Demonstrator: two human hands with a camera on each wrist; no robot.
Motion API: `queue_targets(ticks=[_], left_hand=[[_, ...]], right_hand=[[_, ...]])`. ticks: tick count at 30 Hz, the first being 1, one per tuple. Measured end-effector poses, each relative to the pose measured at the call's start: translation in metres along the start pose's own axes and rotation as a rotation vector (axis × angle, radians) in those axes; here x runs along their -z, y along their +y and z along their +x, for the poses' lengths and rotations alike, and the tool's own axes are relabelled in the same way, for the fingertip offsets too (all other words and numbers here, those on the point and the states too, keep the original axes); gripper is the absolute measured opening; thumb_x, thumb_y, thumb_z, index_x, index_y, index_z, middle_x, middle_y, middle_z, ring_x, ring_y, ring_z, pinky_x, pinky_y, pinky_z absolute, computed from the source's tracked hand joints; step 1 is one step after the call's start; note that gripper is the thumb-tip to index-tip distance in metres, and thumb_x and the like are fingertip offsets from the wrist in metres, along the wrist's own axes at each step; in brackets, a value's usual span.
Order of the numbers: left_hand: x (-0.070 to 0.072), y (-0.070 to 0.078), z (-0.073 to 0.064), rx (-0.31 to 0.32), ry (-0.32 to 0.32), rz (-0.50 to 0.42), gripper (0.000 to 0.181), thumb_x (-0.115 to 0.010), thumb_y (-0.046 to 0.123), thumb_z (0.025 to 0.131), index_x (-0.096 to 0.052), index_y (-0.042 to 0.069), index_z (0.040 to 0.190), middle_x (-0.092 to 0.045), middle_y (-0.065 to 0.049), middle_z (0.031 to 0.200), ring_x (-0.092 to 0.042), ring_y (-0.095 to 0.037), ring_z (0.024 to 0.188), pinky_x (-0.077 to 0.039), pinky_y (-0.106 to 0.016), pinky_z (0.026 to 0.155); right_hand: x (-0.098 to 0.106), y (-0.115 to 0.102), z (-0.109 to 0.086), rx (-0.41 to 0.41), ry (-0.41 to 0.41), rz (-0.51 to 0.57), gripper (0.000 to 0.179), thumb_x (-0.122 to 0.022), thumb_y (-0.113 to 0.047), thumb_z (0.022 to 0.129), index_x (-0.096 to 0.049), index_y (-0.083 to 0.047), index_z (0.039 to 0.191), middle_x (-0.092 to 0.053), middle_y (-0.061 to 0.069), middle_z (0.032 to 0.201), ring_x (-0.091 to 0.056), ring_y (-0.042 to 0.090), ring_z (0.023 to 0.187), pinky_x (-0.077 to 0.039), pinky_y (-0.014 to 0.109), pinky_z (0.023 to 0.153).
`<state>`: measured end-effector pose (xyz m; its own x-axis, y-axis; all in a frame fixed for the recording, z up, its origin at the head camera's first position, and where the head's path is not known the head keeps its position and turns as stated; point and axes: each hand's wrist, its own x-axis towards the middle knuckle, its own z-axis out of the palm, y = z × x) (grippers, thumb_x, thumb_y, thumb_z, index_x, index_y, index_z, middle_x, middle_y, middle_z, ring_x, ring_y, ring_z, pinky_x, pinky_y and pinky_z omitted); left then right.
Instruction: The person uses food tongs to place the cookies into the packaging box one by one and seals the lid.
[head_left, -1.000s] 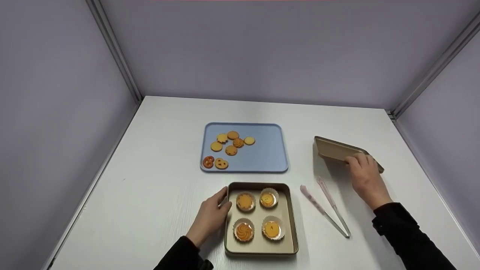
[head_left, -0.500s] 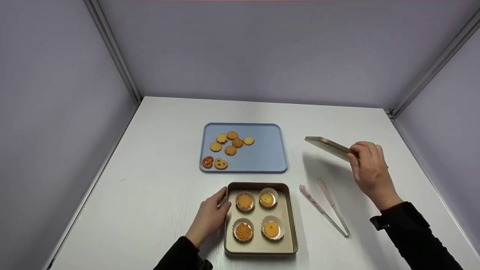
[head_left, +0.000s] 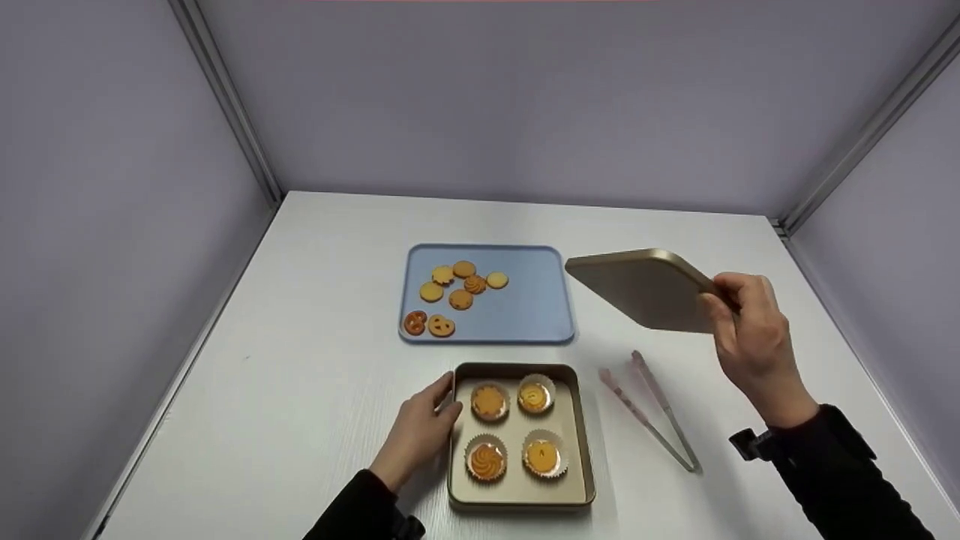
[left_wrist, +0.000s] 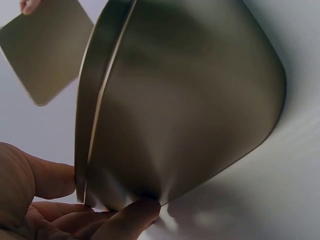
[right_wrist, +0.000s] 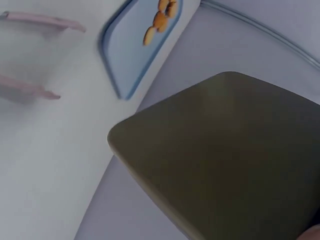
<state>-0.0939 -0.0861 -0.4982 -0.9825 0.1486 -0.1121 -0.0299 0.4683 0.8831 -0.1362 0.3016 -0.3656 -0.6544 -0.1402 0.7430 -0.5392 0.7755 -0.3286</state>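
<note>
A gold rectangular tin [head_left: 517,491] sits at the near middle of the table, its top uncovered. Inside are several cookies in fluted paper cups [head_left: 546,456]. My left hand [head_left: 420,431] holds the tin's left side, thumb at the rim, fingers along the outer wall [left_wrist: 175,100]. Raised above the table, my right hand [head_left: 757,341] grips the tin's matching gold lid [head_left: 645,289] by its right edge. The lid is tilted, with its flat outer face filling much of the right wrist view [right_wrist: 220,155]. Only a fingertip of the right hand shows there.
Behind the tin lies a blue tray [head_left: 529,300] with several loose cookies [head_left: 461,300] and a pretzel [head_left: 415,323] toward its left. Tongs with pink tips [head_left: 652,409] lie spread right of the tin. Grey panels [head_left: 487,97] enclose the back and sides.
The right hand has lifted the lid off the table at the right, turned it over and brought it leftward and nearer. The left hand and the tin have stayed put.
</note>
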Motion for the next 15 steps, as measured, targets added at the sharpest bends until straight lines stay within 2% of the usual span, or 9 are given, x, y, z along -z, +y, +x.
queue_targets(ticks=[5,8,11,15], left_hand=[[0.001,0.001,0.000,-0.003,-0.005,0.008,0.055,-0.059,0.012,0.102,-0.043,-0.005,0.152,-0.051,-0.026,0.149,-0.048,-0.044,0.138,-0.037,-0.056,0.116],[0.001,0.001,-0.001,-0.013,-0.005,0.005,0.055,-0.059,0.012,0.102,-0.043,-0.006,0.152,-0.051,-0.026,0.149,-0.049,-0.044,0.137,-0.038,-0.056,0.116],[0.001,0.002,-0.001,-0.016,-0.008,0.000,0.056,-0.060,0.013,0.102,-0.043,-0.005,0.152,-0.050,-0.026,0.149,-0.050,-0.044,0.136,-0.038,-0.056,0.116],[0.001,0.000,-0.001,-0.021,-0.014,-0.005,0.055,-0.059,0.012,0.103,-0.042,-0.005,0.152,-0.050,-0.026,0.150,-0.050,-0.043,0.137,-0.039,-0.056,0.116]], right_hand=[[0.001,-0.008,0.001,-0.013,-0.019,0.064,0.023,-0.065,0.013,0.092,-0.056,0.014,0.113,-0.063,0.020,0.096,-0.056,-0.002,0.090,-0.041,0.005,0.076],[0.001,-0.013,0.001,-0.050,-0.037,0.113,0.020,-0.062,0.011,0.095,-0.055,0.013,0.114,-0.067,0.018,0.093,-0.055,-0.008,0.089,-0.041,0.006,0.074],[0.002,-0.019,0.001,-0.120,-0.058,0.170,0.019,-0.059,0.007,0.098,-0.054,0.013,0.115,-0.070,0.016,0.093,-0.059,-0.008,0.089,-0.043,0.007,0.074],[0.002,-0.026,0.001,-0.224,-0.098,0.237,0.020,-0.058,0.002,0.101,-0.054,0.011,0.118,-0.070,0.002,0.097,-0.064,-0.004,0.091,-0.046,0.009,0.076]])
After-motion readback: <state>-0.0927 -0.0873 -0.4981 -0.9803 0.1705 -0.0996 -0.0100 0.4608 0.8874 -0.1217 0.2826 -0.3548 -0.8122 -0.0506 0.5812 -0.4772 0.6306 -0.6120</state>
